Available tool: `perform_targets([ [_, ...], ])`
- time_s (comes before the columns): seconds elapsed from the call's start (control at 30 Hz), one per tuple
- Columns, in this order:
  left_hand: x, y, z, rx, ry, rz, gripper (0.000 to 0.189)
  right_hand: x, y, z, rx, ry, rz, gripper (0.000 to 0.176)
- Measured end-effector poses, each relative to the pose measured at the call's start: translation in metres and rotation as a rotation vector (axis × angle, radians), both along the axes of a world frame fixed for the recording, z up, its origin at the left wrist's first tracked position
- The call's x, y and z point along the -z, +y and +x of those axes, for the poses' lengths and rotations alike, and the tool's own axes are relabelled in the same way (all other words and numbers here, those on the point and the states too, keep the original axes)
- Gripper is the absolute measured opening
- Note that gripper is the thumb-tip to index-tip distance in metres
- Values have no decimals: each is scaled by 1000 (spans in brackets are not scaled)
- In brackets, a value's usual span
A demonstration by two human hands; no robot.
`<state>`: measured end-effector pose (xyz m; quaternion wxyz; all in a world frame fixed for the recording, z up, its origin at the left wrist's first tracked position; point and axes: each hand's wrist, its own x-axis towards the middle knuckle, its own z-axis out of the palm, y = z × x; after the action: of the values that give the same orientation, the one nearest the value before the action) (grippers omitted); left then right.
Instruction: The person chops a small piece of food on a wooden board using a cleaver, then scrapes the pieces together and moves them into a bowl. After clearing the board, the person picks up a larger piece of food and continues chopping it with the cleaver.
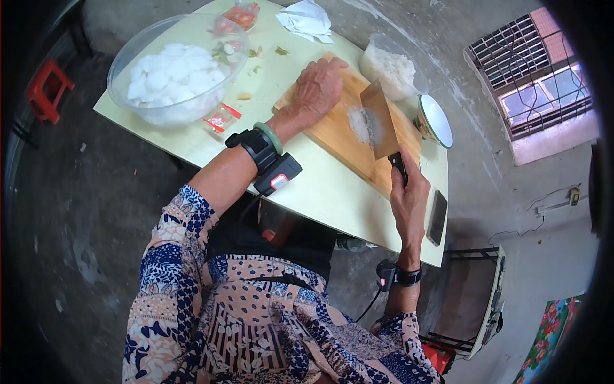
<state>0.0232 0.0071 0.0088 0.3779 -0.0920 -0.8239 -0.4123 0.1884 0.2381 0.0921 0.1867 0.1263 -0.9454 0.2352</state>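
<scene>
My right hand (410, 192) is closed around the black handle of a cleaver (382, 121). Its broad blade stands on edge on the wooden cutting board (307, 132), beside a small heap of finely chopped whitish food (361, 125). Toward the board's far left end rests my left hand (318, 89), back upward and fingers curled; whatever is under them is hidden. Just past the board sits a clear bag of white shredded food (389, 69). A white enamel bowl (436, 120) leans tilted at the board's right end.
At the table's left stands a large clear plastic bowl (116, 89) of white round pieces. Near it lie a red-and-clear packet (222, 118) and scraps. A container with red food (242, 15) and white paper (304, 20) are at the back. A phone (437, 219) lies by the right edge.
</scene>
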Motion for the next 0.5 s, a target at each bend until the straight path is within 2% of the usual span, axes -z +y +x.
perform_targets([
  [0.5,-3,-1,3,-7,-24,-25,35,-2,-5,2,18,-48,-21,46],
])
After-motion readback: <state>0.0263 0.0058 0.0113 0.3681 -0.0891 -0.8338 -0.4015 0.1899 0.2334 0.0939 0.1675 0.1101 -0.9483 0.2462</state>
